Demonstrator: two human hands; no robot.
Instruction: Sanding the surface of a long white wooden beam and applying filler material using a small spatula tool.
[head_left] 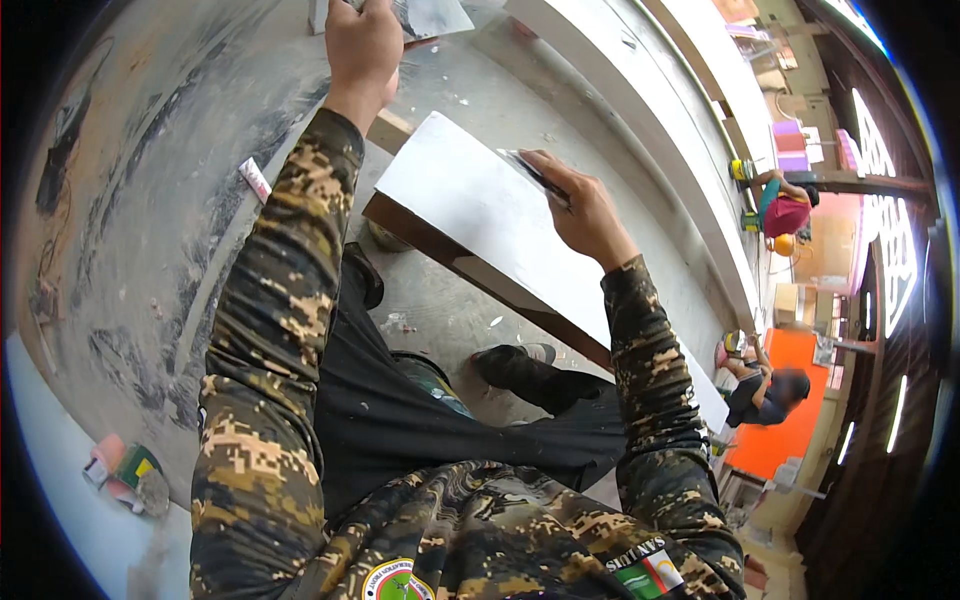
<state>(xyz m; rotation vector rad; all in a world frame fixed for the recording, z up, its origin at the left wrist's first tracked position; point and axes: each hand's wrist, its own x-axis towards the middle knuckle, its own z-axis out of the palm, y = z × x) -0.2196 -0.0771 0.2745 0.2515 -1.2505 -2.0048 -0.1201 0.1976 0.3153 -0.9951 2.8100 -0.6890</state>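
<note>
A long white-coated board [480,215] with a brown side edge slants in front of me, from upper middle to lower right. My right hand [590,215] is closed around a flat-bladed scraper [540,178], its blade at the far edge of the board's white face. At the top of the view my left hand [365,55] is stretched beyond the board's end. Its fingers are curled round a flat whitish plate [437,15], which the picture's edge partly cuts off; its exact kind is unclear.
Long white beams [640,90] run along the right. A small pinkish-white tube [255,180] lies on the smeared grey surface at left. Cans [135,475] stand at lower left. My shoe [505,365] is below the board. Two people [785,210] work at far right.
</note>
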